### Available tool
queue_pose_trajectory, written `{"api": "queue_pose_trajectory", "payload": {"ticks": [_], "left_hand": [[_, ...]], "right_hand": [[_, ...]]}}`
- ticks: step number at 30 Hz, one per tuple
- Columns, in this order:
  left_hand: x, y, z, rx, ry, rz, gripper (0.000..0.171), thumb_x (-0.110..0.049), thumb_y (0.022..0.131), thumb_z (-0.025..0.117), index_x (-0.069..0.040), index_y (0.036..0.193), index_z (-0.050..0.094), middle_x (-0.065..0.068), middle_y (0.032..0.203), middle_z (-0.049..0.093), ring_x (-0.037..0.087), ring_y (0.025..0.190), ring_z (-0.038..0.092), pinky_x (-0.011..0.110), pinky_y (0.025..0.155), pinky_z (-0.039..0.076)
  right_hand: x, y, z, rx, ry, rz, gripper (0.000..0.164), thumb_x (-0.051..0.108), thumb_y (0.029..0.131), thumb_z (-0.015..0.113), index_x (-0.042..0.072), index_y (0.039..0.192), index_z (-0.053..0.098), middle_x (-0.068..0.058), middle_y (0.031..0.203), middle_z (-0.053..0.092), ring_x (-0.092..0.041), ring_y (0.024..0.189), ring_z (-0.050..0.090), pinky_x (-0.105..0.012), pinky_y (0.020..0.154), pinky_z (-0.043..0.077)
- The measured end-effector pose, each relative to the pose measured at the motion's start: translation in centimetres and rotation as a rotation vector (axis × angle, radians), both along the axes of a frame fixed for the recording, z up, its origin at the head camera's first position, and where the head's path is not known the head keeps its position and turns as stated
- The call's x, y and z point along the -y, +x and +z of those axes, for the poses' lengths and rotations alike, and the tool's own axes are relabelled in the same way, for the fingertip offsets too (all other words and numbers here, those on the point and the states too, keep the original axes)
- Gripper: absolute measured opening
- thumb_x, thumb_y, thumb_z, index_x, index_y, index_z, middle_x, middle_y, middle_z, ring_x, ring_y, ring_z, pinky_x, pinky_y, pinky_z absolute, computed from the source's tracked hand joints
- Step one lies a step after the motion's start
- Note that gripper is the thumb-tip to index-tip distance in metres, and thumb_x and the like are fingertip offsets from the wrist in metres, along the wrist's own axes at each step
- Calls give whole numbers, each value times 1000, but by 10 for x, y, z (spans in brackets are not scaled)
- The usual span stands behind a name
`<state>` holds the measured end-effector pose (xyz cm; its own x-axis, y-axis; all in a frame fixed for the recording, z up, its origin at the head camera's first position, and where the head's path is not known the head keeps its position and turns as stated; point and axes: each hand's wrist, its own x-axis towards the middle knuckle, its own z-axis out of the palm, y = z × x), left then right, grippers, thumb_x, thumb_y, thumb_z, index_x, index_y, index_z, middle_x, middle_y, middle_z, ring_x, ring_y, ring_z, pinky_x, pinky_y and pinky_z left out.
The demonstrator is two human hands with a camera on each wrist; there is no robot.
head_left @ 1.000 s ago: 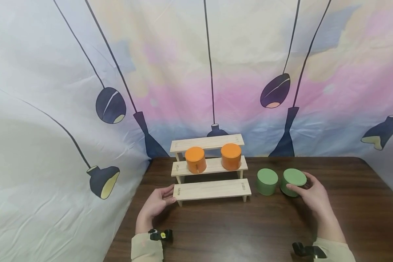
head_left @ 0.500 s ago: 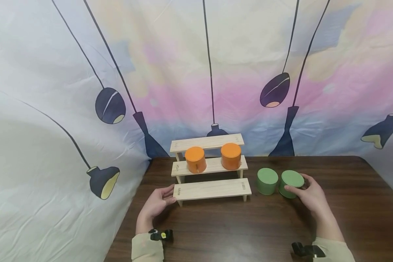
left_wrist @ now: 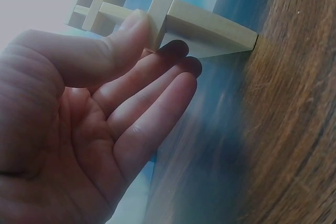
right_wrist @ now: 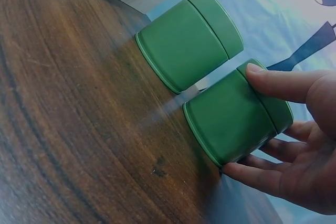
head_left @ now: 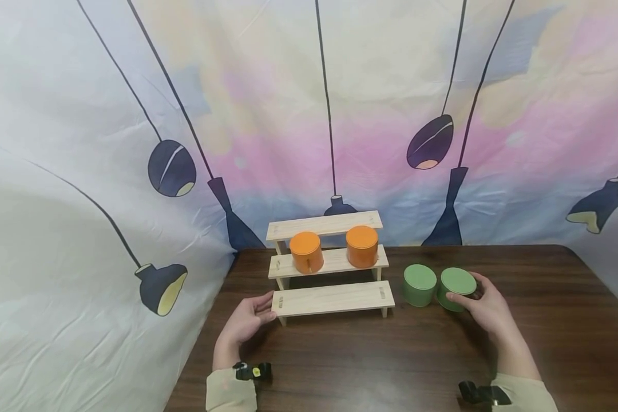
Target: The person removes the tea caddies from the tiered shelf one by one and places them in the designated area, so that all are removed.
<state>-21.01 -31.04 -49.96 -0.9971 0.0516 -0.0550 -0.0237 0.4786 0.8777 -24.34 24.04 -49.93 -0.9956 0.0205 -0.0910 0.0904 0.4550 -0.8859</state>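
A three-tier wooden display stand (head_left: pixel 335 298) stands on the table. My left hand (head_left: pixel 244 320) pinches the left end of its lowest shelf; in the left wrist view the thumb lies against the wood, with the other fingers (left_wrist: pixel 152 129) stretched out below. On the middle shelf sit two orange round tins, one left (head_left: pixel 307 253) and one right (head_left: pixel 363 247). To the right of the stand, my right hand (head_left: pixel 490 309) grips a green round tin (right_wrist: pixel 231 121), thumb on its lid edge and fingers along the far side. A second green tin (right_wrist: pixel 184 43) stands just left of it, a narrow gap between them.
The dark wooden table (head_left: pixel 371 360) extends toward me and to the right. Behind it hangs a cloth backdrop (head_left: pixel 381 143) printed with lamps, close behind the stand's top shelf (head_left: pixel 324 225). Another cloth (head_left: pixel 82 240) hangs along the left side.
My right hand has brought its green tin slightly left, closer to the other green tin, then stayed nearly still. The left hand and the stand keep their place.
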Motion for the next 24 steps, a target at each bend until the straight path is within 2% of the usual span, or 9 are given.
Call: {"api": "queue_pose_trajectory", "payload": {"ticks": [7,16,22,24], "left_hand": [[-2,4,3,-7,24,-2,57,6,97,71,13,150,51,30,146,59,40,129,66,47,106,55],[-2,2,2,-8,11,5,57,6,97,71,13,150,52,29,145,60,39,127,67,46,105,56],[-3,1,2,-1,-26,7,58,4,97,72,11,151,52,27,146,61,38,128,67,47,105,56],[-2,0,3,-2,-72,8,58,0,98,74,9,151,53,26,146,61,37,129,66,49,107,55]], "right_hand": [[-1,-1,-1,-4,15,24,109,40,99,79,-7,168,10,-41,167,21,-62,149,29,-69,112,42],[-4,-3,-3,-18,14,41,107,39,98,80,-6,168,12,-39,167,23,-60,149,31,-69,112,41],[-8,0,-3,-7,-10,51,110,39,98,81,0,170,9,-37,169,20,-59,148,34,-68,110,44],[-8,1,-2,-11,-16,54,110,40,97,81,0,171,9,-37,169,21,-59,148,35,-68,109,45]]}}
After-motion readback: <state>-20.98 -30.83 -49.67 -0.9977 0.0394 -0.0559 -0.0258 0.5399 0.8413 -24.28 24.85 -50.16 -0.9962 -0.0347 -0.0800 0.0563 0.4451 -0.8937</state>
